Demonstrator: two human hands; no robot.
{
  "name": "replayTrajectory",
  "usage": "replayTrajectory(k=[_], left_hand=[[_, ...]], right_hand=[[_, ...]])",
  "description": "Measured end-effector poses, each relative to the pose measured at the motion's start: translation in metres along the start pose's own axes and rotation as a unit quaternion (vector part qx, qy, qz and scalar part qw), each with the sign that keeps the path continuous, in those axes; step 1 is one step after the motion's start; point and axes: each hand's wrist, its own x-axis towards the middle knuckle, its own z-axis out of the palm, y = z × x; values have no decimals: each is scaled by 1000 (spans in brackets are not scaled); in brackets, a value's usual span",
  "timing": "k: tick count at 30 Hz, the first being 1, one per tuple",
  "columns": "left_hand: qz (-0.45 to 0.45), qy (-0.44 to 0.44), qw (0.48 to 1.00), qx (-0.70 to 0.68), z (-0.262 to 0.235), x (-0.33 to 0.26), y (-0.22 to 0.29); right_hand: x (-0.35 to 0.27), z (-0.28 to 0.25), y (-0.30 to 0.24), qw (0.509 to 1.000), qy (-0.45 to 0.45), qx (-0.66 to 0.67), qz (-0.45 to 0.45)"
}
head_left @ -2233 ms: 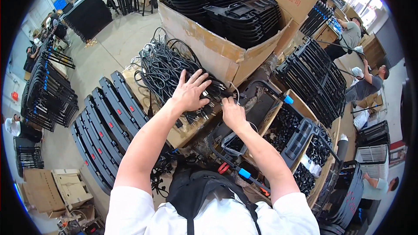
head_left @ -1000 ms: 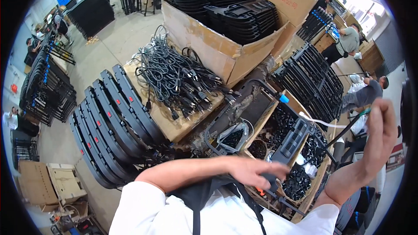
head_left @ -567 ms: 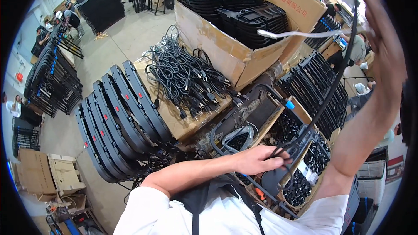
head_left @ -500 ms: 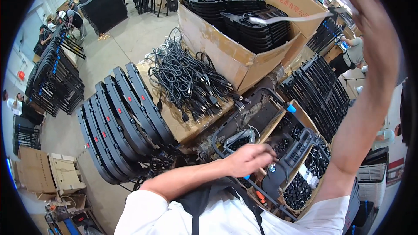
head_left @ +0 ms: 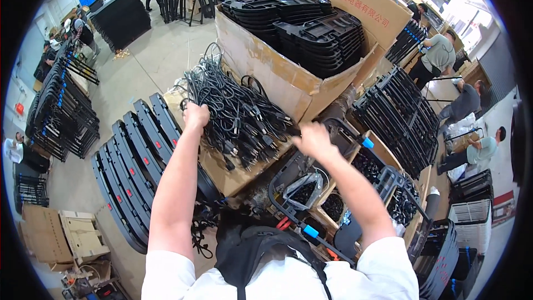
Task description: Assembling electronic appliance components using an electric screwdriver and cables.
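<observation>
A tangled heap of black power cords (head_left: 239,105), plugs mostly toward the near right, lies on a cardboard sheet (head_left: 225,179) in front of me. At the heap's left edge, my left hand (head_left: 196,115) is closed with its fingers curled round some cords. My right hand (head_left: 315,140) is held over the heap's right end, near the plugs; its fingertips are blurred, and whether they grip a cord is not visible. Below my right forearm sits a black tubular frame (head_left: 273,189) with blue sleeves.
Behind the cords stands a big open carton (head_left: 266,53) of stacked black plastic parts (head_left: 325,39). Curved black covers (head_left: 133,175) with red switches stand in a row at left. Bins of small black parts (head_left: 333,206) lie at right, near stacked black frames (head_left: 397,122). Several people work farther off.
My left hand has moved from the small-parts area to the cords' left edge. My raised right arm has come down to the cords' right end. The pale strip near it is gone from view.
</observation>
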Motion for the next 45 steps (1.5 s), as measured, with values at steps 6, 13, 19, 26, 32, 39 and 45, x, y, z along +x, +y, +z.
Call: replayTrajectory(k=[6,13,19,26,32,39,45], left_hand=[[44,38,991,120,-11,5,11],[568,-61,802,175,13,-60,119],[631,-206,686,298,45,-53,101],[617,-234,698,280,-18,-67,69],[586,-211,748,230,-42,-74,47],[608,-57,769,191,-14,-48,124],[570,-311,664,372,90,3,126]], right_hand=[[5,102,30,990,112,78,22],[-2,76,6,989,71,132,-17],[5,69,-11,976,15,214,43],[26,67,11,957,-27,287,40],[74,86,-32,967,-4,253,45],[111,100,-60,939,-56,316,121],[92,121,-75,943,78,317,68]])
